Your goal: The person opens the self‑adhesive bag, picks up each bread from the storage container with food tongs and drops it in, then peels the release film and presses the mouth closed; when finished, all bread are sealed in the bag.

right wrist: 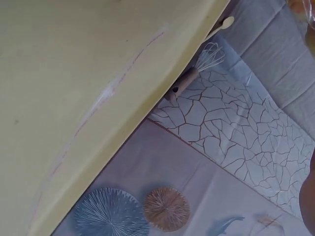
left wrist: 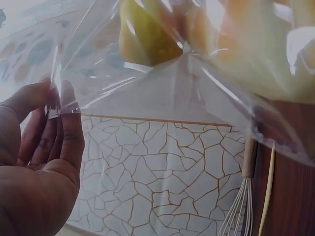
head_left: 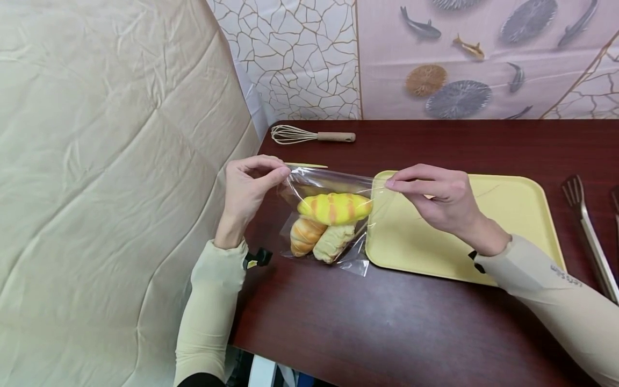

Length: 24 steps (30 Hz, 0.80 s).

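A clear plastic bag [head_left: 314, 180] holds a yellow bread roll with orange stripes [head_left: 335, 208], a tan roll [head_left: 307, 235] and a pale cream-coloured roll [head_left: 333, 242]. My left hand [head_left: 251, 185] pinches the bag's upper left corner between thumb and fingers; in the left wrist view that hand [left wrist: 47, 132] grips the film edge. At the opposite upper corner, my right hand [head_left: 437, 196] pinches the film, stretching the bag's top edge between both hands. The right hand is over the yellow tray [head_left: 435, 247]. Only a sliver of it shows in the right wrist view.
A whisk [head_left: 314, 135] with a wooden handle lies at the table's back left. Part of a thin pale utensil [head_left: 306, 165] shows behind the bag. A metal fork [head_left: 587, 226] lies right of the tray. Quilted fabric [head_left: 121, 188] borders the left side; a patterned cloth [head_left: 300, 59] hangs behind.
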{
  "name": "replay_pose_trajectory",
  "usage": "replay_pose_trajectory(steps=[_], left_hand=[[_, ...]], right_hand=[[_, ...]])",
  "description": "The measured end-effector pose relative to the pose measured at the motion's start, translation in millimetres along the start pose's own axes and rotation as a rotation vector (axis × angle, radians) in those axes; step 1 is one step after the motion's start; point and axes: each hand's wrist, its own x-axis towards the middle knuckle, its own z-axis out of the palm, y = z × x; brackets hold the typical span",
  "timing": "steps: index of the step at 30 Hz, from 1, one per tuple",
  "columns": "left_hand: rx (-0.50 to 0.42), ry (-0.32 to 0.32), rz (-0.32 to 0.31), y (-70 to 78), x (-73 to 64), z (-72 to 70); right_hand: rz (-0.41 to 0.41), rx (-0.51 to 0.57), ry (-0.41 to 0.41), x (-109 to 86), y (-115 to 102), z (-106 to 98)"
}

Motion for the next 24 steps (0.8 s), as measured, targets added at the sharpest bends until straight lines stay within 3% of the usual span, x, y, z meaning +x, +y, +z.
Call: replay_pose_trajectory(steps=[4,9,13,18,24], left_hand=[[-0.053,-0.046,-0.015,2.2,-0.8,-0.9],[-0.136,-0.099,-0.022,5.0,-2.2,-3.4],[-0.222,-0.122,-0.043,5.5,-2.2,-6.2],[-0.236,-0.131,-0.062,4.8,-2.0,-8.4],[-0.218,-0.175,-0.014,4.4,-1.0,-8.8]], right_hand=[[0.127,0.155,-0.002,0.9,-3,-3],[0.253,0.26,0.018,1.9,-13,-5],[0.249,0.285,0.043,2.5,-16,-4],[0.239,0.231,0.045,2.5,-15,-4],[0.201,0.171,0.031,3.3,-14,-3]])
